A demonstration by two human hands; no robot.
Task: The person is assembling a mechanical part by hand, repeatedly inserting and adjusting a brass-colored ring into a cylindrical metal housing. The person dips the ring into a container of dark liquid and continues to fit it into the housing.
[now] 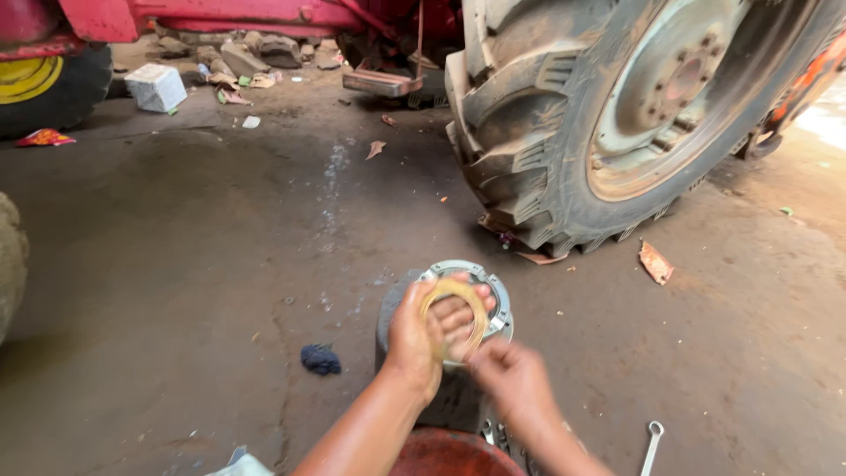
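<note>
At the far left edge, a yellow wheel rim (25, 75) sits inside a dark tyre under the red body of a vehicle (176, 16). Just beside it, on the dirt floor (176, 247), lies a red scrap (44, 137), and a little further right stands a pale block (156, 86) near a heap of stones and rubbish (256, 57). Lower down, on the floor, there is a small dark blue rag (321, 359).

In the middle bottom, the left hand (419, 339) is raised over a round metal flange (498, 291), which rests on a dark stand (445, 397). This hand grasps a thin yellowish ring (454, 287), like a gasket; the thumb and fingers are closed on the left side of the ring, and the fingertips show through its opening. The ring is held just above the flange, slightly tilted, and I cannot tell if it touches the metal. The right hand (514, 377) is just beside, lower and to the right, with the fingers curled near the lower edge of the ring; whether it really pinches the ring is not clear. Below the two forearms, a reddish round object (449, 454) is partly visible.

To the right, a very large muddy tractor tyre (529, 132) with a grey rim (679, 97) stands on the floor. Near its base lies a torn brown piece (656, 262). At the bottom right, a metal spanner (652, 445) lies on the floor, well apart from the hands.
</note>
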